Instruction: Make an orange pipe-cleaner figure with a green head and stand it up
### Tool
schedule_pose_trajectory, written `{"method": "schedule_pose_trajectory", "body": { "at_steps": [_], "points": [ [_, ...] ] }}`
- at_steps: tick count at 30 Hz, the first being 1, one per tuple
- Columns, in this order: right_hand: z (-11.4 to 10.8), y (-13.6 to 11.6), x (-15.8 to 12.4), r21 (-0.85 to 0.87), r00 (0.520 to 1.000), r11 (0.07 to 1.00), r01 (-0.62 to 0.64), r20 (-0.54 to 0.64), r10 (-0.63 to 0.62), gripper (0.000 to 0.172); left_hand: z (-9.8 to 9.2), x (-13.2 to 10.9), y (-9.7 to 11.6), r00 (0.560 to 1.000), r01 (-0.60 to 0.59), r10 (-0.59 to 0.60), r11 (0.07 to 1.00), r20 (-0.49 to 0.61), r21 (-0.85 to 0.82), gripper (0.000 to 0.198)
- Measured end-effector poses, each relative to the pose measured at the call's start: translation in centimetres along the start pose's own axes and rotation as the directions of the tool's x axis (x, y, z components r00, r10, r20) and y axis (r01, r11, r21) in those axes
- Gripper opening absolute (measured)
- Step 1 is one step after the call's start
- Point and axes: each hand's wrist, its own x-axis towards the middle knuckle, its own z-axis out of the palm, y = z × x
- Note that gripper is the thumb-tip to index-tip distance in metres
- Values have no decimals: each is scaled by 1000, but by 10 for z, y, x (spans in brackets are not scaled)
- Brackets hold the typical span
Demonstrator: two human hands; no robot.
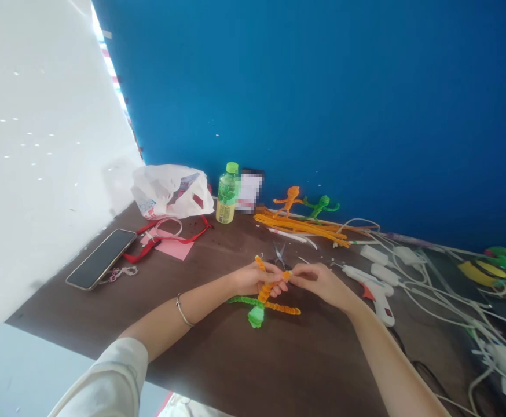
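Note:
A pipe-cleaner figure with an orange body and limbs, one green arm and a pale green head hangs head-down toward me, just above the table. My left hand is closed around its orange lower part, one orange limb sticking up between thumb and fingers. My right hand pinches with thumb and forefinger at the tip of another orange limb; its other fingers are curled. Just beyond the hands lie scissors, blades pointing away and handles partly hidden.
A white glue gun and tangled white cables lie right. Along the blue wall are orange pipe cleaners, an orange figure, a green figure and a bottle. Left are a plastic bag and a phone.

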Motion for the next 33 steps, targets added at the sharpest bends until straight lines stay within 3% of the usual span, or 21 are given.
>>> {"method": "schedule_pose_trajectory", "body": {
  "at_steps": [3, 7, 10, 12, 19, 28, 31, 33],
  "points": [
    [-8, -2, 11, -23, 994, 1000, -11, 106, 13, 25, 1, -1, 2, 995, 94, -95, 992, 10, 80, 26],
    [-9, -22, 19, -316, 999, 949, 10, -35, -22, 13, 0, 3, -2, 985, 140, -131, 987, -111, 82, 22],
    [0, -39, 16, -558, 988, 829, 27, -113, -108, 13, -2, 7, -7, 971, 95, -91, 995, -222, 6, 18],
    [10, -42, 12, -599, 980, 800, 39, -132, -147, 16, -2, 9, -9, 962, 50, -58, 998, -266, -37, 15],
    [32, -12, -12, -379, 933, 921, 92, -289, -212, 20, 1, 8, -7, 961, -41, 9, 993, -276, -109, 10],
    [48, 21, -19, -58, 866, 984, 166, -469, -174, 22, 0, 10, -11, 948, -101, 71, 992, -312, -81, 28],
    [45, 25, -16, 42, 879, 988, 148, -464, -112, 22, -1, 9, -9, 954, -97, 76, 993, -289, -61, 28],
    [36, 28, -14, 91, 925, 989, 119, -372, -77, 24, 1, 8, -7, 969, -74, 62, 996, -241, -42, 31]
  ]
}}
